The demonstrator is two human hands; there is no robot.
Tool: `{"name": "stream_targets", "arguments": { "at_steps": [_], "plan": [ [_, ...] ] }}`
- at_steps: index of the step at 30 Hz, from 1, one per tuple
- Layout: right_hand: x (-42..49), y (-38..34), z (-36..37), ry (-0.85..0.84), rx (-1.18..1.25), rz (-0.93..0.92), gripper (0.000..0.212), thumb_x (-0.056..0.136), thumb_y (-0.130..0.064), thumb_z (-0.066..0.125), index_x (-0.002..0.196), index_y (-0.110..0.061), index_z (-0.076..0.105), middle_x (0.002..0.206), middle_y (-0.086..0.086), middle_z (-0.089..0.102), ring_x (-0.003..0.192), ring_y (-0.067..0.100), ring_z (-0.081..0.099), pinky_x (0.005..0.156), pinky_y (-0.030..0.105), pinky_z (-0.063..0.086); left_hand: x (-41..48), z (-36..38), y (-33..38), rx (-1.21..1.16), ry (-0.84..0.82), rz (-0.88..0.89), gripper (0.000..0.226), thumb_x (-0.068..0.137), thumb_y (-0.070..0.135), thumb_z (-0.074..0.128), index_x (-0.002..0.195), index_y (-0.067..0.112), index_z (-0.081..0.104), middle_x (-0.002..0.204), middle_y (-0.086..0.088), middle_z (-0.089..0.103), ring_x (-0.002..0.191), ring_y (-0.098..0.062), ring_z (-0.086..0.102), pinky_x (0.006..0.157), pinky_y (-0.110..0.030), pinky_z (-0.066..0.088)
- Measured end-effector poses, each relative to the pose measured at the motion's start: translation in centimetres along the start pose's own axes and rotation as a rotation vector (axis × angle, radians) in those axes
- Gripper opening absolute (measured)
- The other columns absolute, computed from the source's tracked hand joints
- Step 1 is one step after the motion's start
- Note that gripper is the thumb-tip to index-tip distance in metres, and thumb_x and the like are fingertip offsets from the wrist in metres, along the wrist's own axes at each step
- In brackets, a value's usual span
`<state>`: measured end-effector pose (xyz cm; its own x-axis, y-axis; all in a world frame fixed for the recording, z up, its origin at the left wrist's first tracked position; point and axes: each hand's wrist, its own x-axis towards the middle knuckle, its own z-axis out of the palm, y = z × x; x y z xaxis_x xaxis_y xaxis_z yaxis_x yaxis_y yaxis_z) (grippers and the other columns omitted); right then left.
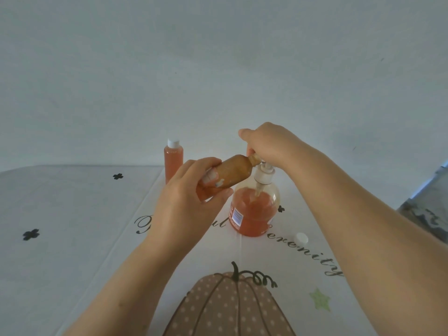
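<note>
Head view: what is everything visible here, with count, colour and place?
small bottle: 1, orange-brown, tilted in left hand, mouth by the pump spout
pump bottle: 1, clear with orange liquid and white pump, centre of cloth
capped bottle: 1, orange with white cap, upright behind left hand
cap: 1, white, loose on cloth right of pump bottle
cloth: 1, white, pumpkin print, black lettering
grey object: 1, right edge, unclear
left hand: grips small bottle
right hand: above pump, fingers curled at small bottle's neck
</note>
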<state>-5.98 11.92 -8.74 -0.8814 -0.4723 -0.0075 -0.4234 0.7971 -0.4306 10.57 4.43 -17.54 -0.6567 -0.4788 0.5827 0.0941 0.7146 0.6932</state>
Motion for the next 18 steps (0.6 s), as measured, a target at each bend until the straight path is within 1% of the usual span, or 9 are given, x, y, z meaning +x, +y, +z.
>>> {"name": "stream_targets", "arguments": {
  "at_steps": [3, 8, 11, 14, 16, 18],
  "plan": [
    [0.5, 0.4, 0.9, -0.017, -0.003, 0.020, 0.045, 0.095, -0.038, 0.036, 0.104, -0.008, 0.069, 0.081, 0.006, 0.059, 0.070, 0.023, 0.053, 0.071, 0.034, 0.042, 0.1, 0.0, -0.4, 0.025, -0.009, -0.019, 0.042, 0.074, 0.025, 0.079, 0.112, 0.032, 0.061, 0.096, 0.024, 0.056, 0.089, 0.002, 0.056, 0.068, -0.004, 0.040],
    [0.5, 0.9, 1.2, 0.014, 0.024, 0.019, 0.048, 0.093, -0.044, 0.037, 0.099, -0.009, 0.071, 0.084, 0.007, 0.066, 0.071, 0.024, 0.056, 0.073, 0.034, 0.045, 0.3, 0.1, -0.4, 0.016, -0.020, -0.023, 0.042, 0.074, 0.024, 0.079, 0.111, 0.034, 0.061, 0.097, 0.023, 0.057, 0.090, 0.002, 0.056, 0.070, -0.005, 0.041],
    [0.3, 0.5, 1.0, 0.010, 0.031, 0.014, 0.048, 0.092, -0.043, 0.039, 0.101, -0.008, 0.071, 0.077, 0.005, 0.060, 0.068, 0.023, 0.054, 0.070, 0.034, 0.043, 0.2, 0.1, -0.4, 0.007, -0.012, -0.011, 0.043, 0.075, 0.024, 0.079, 0.112, 0.033, 0.061, 0.098, 0.019, 0.058, 0.089, -0.001, 0.057, 0.071, -0.011, 0.043],
    [0.0, 0.0, 0.2, 0.036, -0.009, -0.022, 0.046, 0.093, -0.042, 0.039, 0.095, -0.009, 0.071, 0.071, 0.003, 0.062, 0.063, 0.022, 0.057, 0.070, 0.032, 0.045, 0.1, -0.1, -0.1, -0.012, 0.002, -0.008, 0.043, 0.076, 0.023, 0.078, 0.114, 0.032, 0.061, 0.099, 0.017, 0.059, 0.090, -0.003, 0.057, 0.073, -0.016, 0.045],
    [-0.3, -0.3, -0.2, 0.052, -0.042, -0.051, 0.046, 0.094, -0.042, 0.039, 0.091, -0.010, 0.072, 0.070, 0.002, 0.064, 0.065, 0.021, 0.061, 0.069, 0.032, 0.046, 0.1, -0.1, -0.1, -0.024, 0.004, -0.013, 0.044, 0.076, 0.023, 0.078, 0.115, 0.033, 0.060, 0.099, 0.017, 0.058, 0.090, -0.002, 0.057, 0.074, -0.015, 0.044],
    [-0.3, -0.2, -0.4, 0.058, -0.040, -0.075, 0.048, 0.095, -0.044, 0.037, 0.092, -0.010, 0.072, 0.071, 0.002, 0.064, 0.066, 0.021, 0.062, 0.070, 0.032, 0.046, 0.1, 0.0, -0.1, -0.029, 0.011, -0.007, 0.044, 0.075, 0.023, 0.079, 0.115, 0.031, 0.061, 0.098, 0.017, 0.058, 0.090, 0.000, 0.056, 0.074, -0.010, 0.041]
  ]
}}
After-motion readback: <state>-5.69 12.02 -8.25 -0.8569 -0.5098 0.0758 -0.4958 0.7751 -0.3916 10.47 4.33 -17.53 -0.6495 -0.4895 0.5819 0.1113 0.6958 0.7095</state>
